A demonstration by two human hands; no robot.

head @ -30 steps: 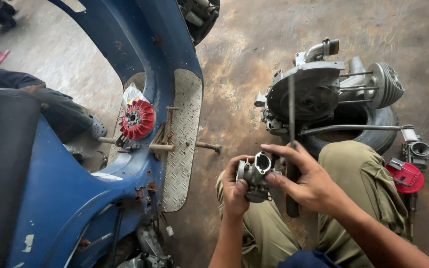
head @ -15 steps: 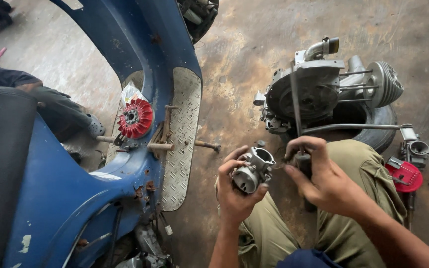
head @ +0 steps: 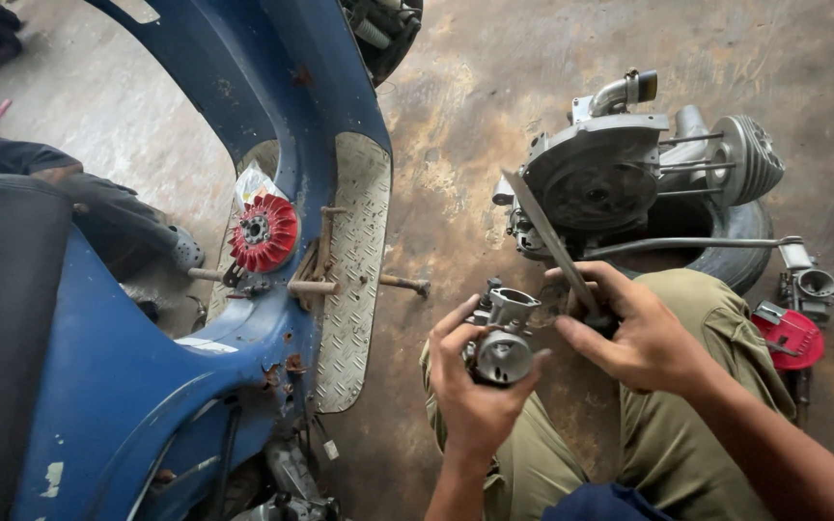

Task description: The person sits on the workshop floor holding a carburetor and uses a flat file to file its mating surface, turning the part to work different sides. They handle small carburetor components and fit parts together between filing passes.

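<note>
The small grey carburettor [head: 499,338] sits clasped in the left hand [head: 475,386] above the knees, while the right hand [head: 644,333] clenches a long flat tool [head: 552,241] whose tip could slip and gouge it, over an oily concrete floor [head: 475,116] between blue scooter body [head: 147,386] and engine [head: 620,174].

Soft, even daylight, brightest on the concrete floor [head: 98,125] at upper left. Shadows are faint, without glare. Focus is sharp at centre; wide-angle bending shows at the frame edges.
</note>
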